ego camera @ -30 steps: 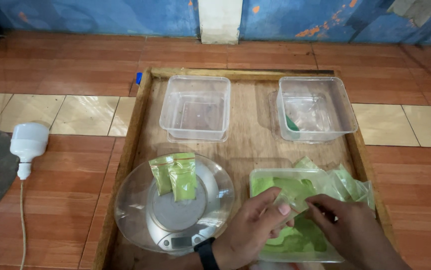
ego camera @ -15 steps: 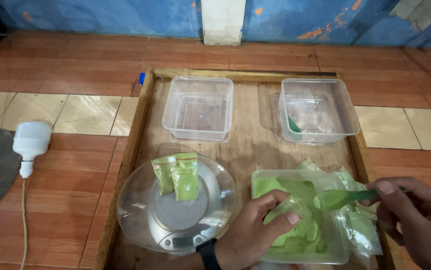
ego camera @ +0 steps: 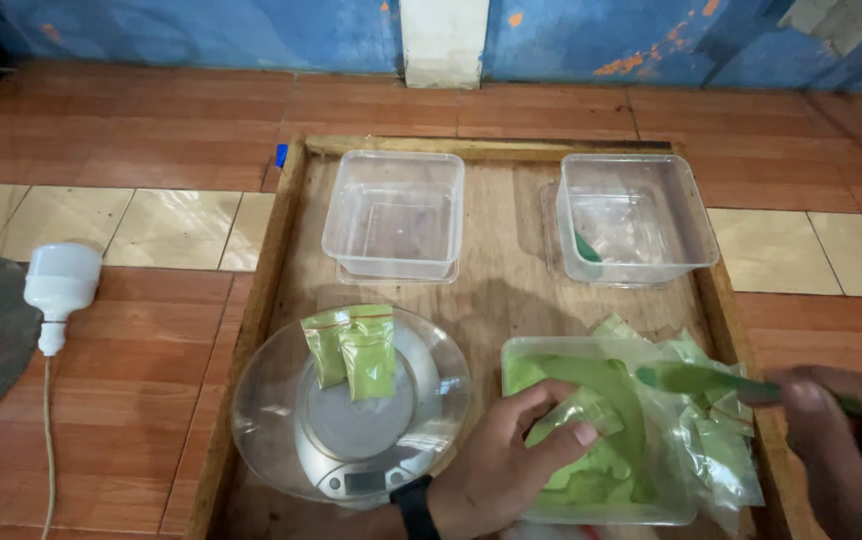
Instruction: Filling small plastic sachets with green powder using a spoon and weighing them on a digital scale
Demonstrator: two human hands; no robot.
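Observation:
My left hand (ego camera: 507, 463) pinches a small clear plastic pouch (ego camera: 573, 412) open over a plastic tub of green powder (ego camera: 601, 470). My right hand (ego camera: 851, 440) grips a green spoon (ego camera: 691, 378) by its handle, its bowl hovering just right of the pouch. A pile of empty small pouches (ego camera: 721, 440) lies at the tub's right side. On the glass bowl (ego camera: 271, 400) of a kitchen scale (ego camera: 361, 470) lie two filled green pouches (ego camera: 353, 347).
Everything sits on a wooden tray (ego camera: 261, 290) on a tiled floor. Two clear empty tubs (ego camera: 394, 215) (ego camera: 634, 218) stand at the tray's far side. A white lamp bulb (ego camera: 59, 285) with a cord lies on the floor to the left.
My right hand left the pouch, took up the green spoon and drew back to the right. The spoon now sits slightly farther right and lower than half a second ago.

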